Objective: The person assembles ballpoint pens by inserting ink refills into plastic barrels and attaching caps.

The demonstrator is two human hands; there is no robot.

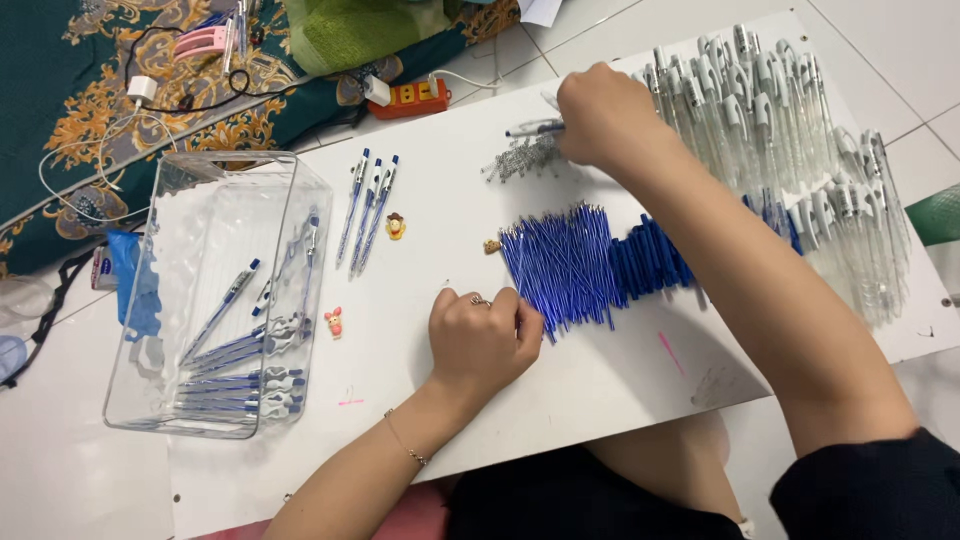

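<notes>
Left hand: the left hand (483,340) is curled into a loose fist on the white board (600,385), its fingertips pinched at the near end of the blue refills (560,262); a ring is worn on one finger and a thin bracelet on the wrist.
Right hand: the right hand (603,115) is stretched across the board and closed around a pen (533,128), which is held level just above the pile of springs (522,157).
Blue refills: a dense row is laid side by side at the middle of the board, between the two hands.
Clear pen barrels: a large heap of clear pen barrels (790,130) is spread over the far right part of the board, beside the right hand.
Finished pens: three pens (367,207) are laid together left of the springs, well apart from both hands.
Plastic bin: a clear plastic bin (215,290) is set at the board's left edge, with assembled pens lying inside.
Small figures: two small toy figures (396,226) are seen near the three pens.
</notes>
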